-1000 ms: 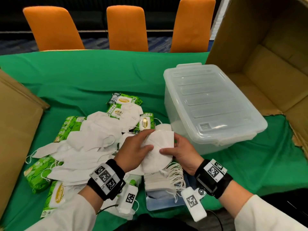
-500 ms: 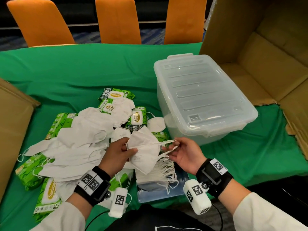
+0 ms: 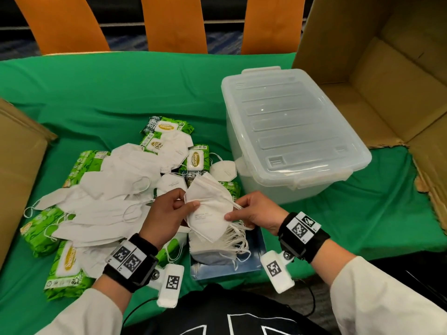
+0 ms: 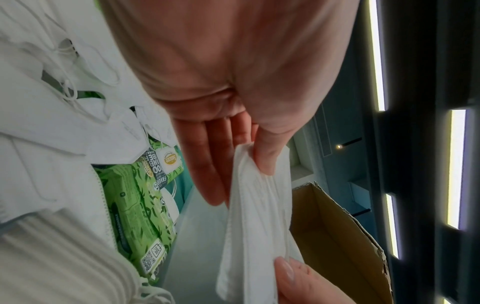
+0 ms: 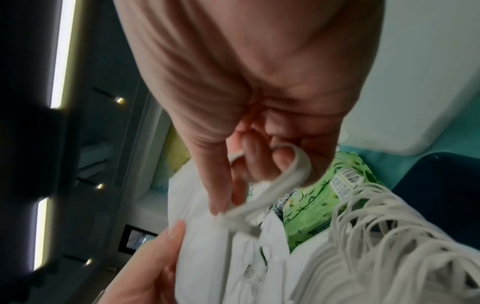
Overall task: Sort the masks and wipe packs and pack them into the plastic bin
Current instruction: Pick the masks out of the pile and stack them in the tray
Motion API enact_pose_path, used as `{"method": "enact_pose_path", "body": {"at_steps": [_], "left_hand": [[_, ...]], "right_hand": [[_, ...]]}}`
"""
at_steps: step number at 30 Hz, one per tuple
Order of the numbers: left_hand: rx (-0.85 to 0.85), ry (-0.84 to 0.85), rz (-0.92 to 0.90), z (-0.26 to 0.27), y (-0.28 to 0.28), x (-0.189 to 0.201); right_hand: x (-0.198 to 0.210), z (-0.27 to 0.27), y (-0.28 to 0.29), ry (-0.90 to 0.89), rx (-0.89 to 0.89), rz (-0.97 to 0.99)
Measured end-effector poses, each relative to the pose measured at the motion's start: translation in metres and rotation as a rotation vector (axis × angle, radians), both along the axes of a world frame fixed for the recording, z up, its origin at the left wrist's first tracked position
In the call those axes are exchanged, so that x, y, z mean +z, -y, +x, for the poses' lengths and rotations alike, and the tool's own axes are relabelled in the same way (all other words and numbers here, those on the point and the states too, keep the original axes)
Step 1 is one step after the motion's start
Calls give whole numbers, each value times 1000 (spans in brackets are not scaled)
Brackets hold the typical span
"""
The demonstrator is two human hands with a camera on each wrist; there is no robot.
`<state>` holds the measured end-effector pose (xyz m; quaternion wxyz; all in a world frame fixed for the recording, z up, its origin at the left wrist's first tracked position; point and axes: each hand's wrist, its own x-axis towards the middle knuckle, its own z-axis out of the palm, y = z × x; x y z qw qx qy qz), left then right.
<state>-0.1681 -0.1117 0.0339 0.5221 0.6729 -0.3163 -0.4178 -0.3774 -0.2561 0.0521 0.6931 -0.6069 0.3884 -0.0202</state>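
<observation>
At the left of the head view, loose masks (image 3: 96,209) are lying in a heap on the desk (image 3: 108,93), too overlapped to count exactly; more than ten seems likely. Green wipe packs (image 3: 65,264) are poking out around and under them, and I am counting about eight, some half hidden.

Moving to centre, the left hand (image 3: 167,213) is pinching one folded mask (image 3: 208,213) by its left edge, thumb on top and fingers behind. The right hand (image 3: 256,211) is pinching the opposite edge, with an ear loop (image 5: 293,170) caught round its curled fingers. The mask is hanging just above a neat stack (image 3: 212,247) sitting on a flat blue sheet (image 3: 254,262), near the bottom centre of the frame.

This mask is looking very light, soft and floppy, so it is likely drooping unless both edges are held; the folded edges seem the best place to take hold, since the elastic loops are tangling easily. The packs are probably heavier, squashy and slick in their film wrap, better gripped across the width.

At the right, one bin (image 3: 290,141) is standing with its lid on, beside one open box (image 3: 387,68). Three chairs (image 3: 174,22) are lining the top edge.
</observation>
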Motion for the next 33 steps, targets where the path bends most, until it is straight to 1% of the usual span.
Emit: {"method": "enact_pose_path", "body": {"at_steps": [3, 4, 5, 9, 10, 11, 14, 15, 16, 17, 19, 22, 24, 29, 31, 33], "left_hand": [[5, -37, 18, -7, -5, 0], [22, -43, 20, -10, -6, 0], [38, -42, 23, -13, -6, -1], [53, -1, 57, -16, -9, -6], [51, 30, 61, -14, -11, -8], [52, 96, 61, -14, -11, -9], [83, 383, 84, -16, -15, -5], [108, 437, 81, -16, -15, -2], [128, 448, 64, -16, -14, 1], [148, 424, 44, -16, -13, 3], [205, 322, 8, -14, -10, 6], [261, 203, 2, -13, -5, 9], [256, 89, -19, -15, -4, 12], [145, -113, -54, -17, -9, 20], [117, -186, -55, -18, -9, 24], [110, -222, -54, -17, -7, 24]], "right_hand": [[-4, -6, 2, 2, 58, 55], [-5, -6, 0, 12, 50, 58], [-7, -7, -1, 30, 18, 74], [-18, -7, -4, 93, -231, 227], [-22, -7, -6, 105, -270, 279], [-25, -7, -8, 116, -295, 322], [-31, -4, -10, 120, -331, 350], [-32, -3, -9, 113, -333, 341], [-33, -2, -10, 119, -335, 338], [-34, 0, -10, 138, -338, 336], [-35, 2, -13, 200, -348, 306], [-32, 7, -20, 271, -325, 136], [-28, 7, -21, 264, -268, 95], [-22, 4, -21, 262, -241, 143], [-19, 1, -19, 286, -160, 182], [-18, -2, -18, 312, -35, 221]]}}
